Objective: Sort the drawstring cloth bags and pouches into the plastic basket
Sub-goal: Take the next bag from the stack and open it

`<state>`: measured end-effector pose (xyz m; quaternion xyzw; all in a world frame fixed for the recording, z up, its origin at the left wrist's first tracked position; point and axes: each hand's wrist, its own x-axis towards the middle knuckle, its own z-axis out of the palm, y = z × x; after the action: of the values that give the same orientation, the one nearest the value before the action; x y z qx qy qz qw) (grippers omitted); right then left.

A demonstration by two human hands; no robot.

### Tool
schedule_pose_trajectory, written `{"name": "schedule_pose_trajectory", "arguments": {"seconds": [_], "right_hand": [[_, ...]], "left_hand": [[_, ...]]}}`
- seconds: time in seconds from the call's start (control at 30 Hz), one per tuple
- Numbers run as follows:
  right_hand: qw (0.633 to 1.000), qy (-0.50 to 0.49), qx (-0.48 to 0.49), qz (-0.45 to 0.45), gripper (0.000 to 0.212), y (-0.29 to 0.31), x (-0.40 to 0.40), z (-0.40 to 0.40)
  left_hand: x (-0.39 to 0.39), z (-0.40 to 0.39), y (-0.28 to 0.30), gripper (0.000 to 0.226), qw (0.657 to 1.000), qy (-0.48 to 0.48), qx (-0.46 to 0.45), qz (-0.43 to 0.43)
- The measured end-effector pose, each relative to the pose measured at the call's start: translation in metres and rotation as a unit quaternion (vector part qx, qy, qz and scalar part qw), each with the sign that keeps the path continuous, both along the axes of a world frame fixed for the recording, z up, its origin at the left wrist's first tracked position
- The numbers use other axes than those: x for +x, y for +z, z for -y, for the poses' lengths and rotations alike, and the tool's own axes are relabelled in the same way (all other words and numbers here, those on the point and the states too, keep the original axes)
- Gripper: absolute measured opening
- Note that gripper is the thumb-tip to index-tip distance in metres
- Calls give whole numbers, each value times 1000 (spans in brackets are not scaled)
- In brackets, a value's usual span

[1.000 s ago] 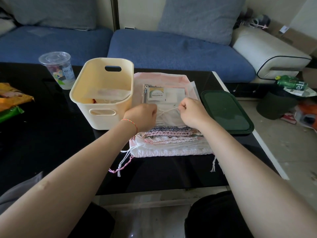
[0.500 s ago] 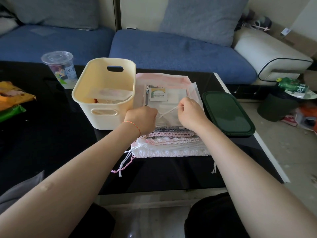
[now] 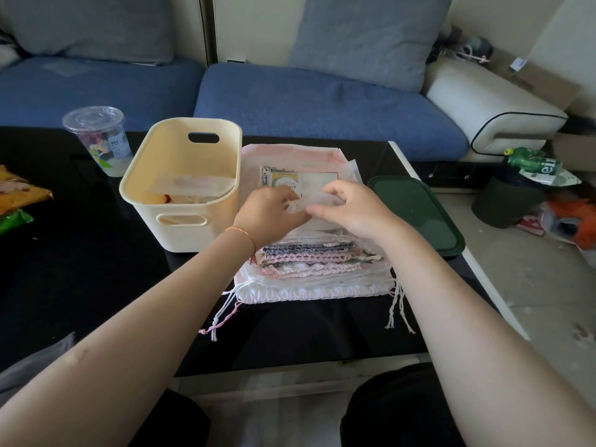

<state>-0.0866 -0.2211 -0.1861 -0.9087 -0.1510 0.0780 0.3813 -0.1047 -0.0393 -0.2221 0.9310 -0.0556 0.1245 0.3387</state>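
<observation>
A stack of drawstring cloth bags (image 3: 314, 269) lies on the black table, white and pink with cords trailing toward me. On top lies a sheer white pouch (image 3: 317, 185) with a printed card inside. My left hand (image 3: 269, 214) and my right hand (image 3: 350, 209) meet over its near end, and both pinch the thin translucent fabric between thumb and fingers. A cream plastic basket (image 3: 185, 233) stands just left of the stack and holds a sheer pouch (image 3: 190, 185) and other small items.
A dark green lid (image 3: 416, 211) lies right of the stack by the table edge. A clear plastic cup (image 3: 101, 140) stands back left, snack packets (image 3: 17, 201) at far left. A blue sofa (image 3: 322, 104) runs behind the table. Clutter sits on the floor at right.
Both hands let go of the taut white cord they were pulling and shifted up to pinch the sheer pouch fabric. The camera moved slightly closer.
</observation>
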Motion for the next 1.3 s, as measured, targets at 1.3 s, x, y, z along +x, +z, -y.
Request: {"name": "schedule_pose_trajectory", "arguments": {"seconds": [1.3], "right_hand": [[983,-46,-157,88,34,3,7,15]], "left_hand": [[3,8,22,33,993,53,-87,-60]]}}
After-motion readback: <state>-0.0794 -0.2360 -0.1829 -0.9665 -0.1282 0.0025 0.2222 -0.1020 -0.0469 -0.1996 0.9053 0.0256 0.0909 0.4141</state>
